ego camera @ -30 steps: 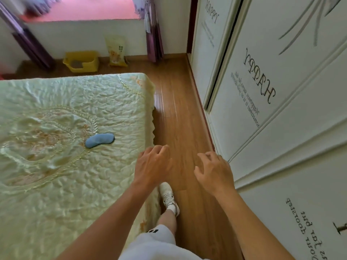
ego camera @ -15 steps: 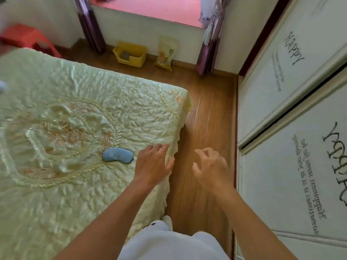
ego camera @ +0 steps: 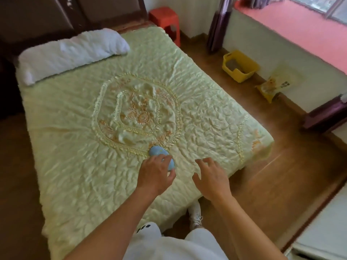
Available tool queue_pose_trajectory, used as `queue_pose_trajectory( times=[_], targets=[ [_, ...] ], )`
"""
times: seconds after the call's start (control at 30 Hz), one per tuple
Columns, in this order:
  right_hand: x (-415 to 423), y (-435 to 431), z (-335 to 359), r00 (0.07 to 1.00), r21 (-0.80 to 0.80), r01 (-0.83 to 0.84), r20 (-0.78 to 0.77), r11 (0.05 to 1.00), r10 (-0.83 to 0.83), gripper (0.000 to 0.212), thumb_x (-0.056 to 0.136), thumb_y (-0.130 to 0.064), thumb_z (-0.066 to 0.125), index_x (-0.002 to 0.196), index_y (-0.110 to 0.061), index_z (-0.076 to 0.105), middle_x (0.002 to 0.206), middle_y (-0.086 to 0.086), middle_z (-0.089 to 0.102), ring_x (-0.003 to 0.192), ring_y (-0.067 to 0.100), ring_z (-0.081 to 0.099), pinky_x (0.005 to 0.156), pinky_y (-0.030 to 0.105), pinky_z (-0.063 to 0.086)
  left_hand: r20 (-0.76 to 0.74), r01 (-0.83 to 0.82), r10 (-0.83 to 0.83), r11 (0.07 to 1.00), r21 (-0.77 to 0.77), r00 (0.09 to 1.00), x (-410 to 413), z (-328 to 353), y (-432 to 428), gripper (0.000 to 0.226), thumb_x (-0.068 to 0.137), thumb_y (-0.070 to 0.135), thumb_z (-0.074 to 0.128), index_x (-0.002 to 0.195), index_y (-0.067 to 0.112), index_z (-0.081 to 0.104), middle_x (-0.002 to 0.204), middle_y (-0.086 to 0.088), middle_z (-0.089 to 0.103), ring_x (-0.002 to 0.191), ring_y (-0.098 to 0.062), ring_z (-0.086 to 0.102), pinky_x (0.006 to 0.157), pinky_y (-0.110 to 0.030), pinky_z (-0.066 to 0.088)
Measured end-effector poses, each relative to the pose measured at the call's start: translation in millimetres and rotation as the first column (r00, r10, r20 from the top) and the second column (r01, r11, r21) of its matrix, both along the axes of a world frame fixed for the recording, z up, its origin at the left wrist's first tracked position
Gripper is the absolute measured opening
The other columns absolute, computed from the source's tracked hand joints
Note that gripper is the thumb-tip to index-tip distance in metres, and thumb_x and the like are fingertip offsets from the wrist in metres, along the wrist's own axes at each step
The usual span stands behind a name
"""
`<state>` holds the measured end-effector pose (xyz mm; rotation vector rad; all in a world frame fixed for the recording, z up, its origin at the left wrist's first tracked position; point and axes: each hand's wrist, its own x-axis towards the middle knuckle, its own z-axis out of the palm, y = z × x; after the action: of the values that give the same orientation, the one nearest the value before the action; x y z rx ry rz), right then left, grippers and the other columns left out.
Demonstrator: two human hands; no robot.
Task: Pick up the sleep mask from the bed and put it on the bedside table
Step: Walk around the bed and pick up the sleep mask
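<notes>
Since a second ago, swung from the wardrobe side to face the whole bed [ego camera: 75, 175], with the left hand [ego camera: 155, 175] now reaching over the sleep mask [ego camera: 156, 152] instead of hovering short of it. Nearest, white shorts [ego camera: 176, 244] and a white shoe [ego camera: 195, 214] at the foot of the bed. Above the bed's near part, left hand with its grip apart, fingers [ego camera: 167, 159] curled over the near end of the blue sleep mask, contact not clearly closed. Just right of it, right hand [ego camera: 210, 177] with grip apart, fingers spread over the bedspread and holding nothing. Sleep mask lying on the bed at the near rim of the embroidered oval. At the bed's far end, a white pillow [ego camera: 71, 51] against a dark headboard [ego camera: 56, 17]. Beyond the bed's far right corner, a red stool [ego camera: 165, 17]; right of the bed on the floor, a yellow bin [ego camera: 240, 65].
</notes>
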<state>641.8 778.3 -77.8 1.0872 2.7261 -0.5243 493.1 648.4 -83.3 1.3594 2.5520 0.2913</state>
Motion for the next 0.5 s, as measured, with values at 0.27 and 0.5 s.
queue_pose_trajectory(
  times=[0.27,0.5],
  targets=[
    [-65,68,-41,0.929,-0.081,-0.356,0.081,0.931,0.362,0.049,0.098,-0.04,0.05,0.144,-0.026,0.046,0.149,0.002,0.049,0.133,0.026,0.049,0.108,0.041,0.041,0.0,-0.25,0.252,0.958,-0.14,0.968,-28,-30,15,0.051,0.086,0.044,0.05,0.128,0.018,0.06,0.124,-0.004,0.067,0.107,-0.026,0.061,0.086,-0.042,0.048],
    [-116,79,-130,0.86,-0.122,-0.484,0.113,0.866,0.497,0.05,0.094,-0.033,0.052,0.143,-0.024,0.047,0.143,0.001,0.054,0.129,0.025,0.051,0.104,0.038,0.041,0.073,-0.303,0.328,0.923,-0.236,0.942,-57,-119,24,0.056,0.086,0.045,0.037,0.134,0.021,0.054,0.134,0.002,0.059,0.118,-0.02,0.054,0.096,-0.039,0.044]
  ],
)
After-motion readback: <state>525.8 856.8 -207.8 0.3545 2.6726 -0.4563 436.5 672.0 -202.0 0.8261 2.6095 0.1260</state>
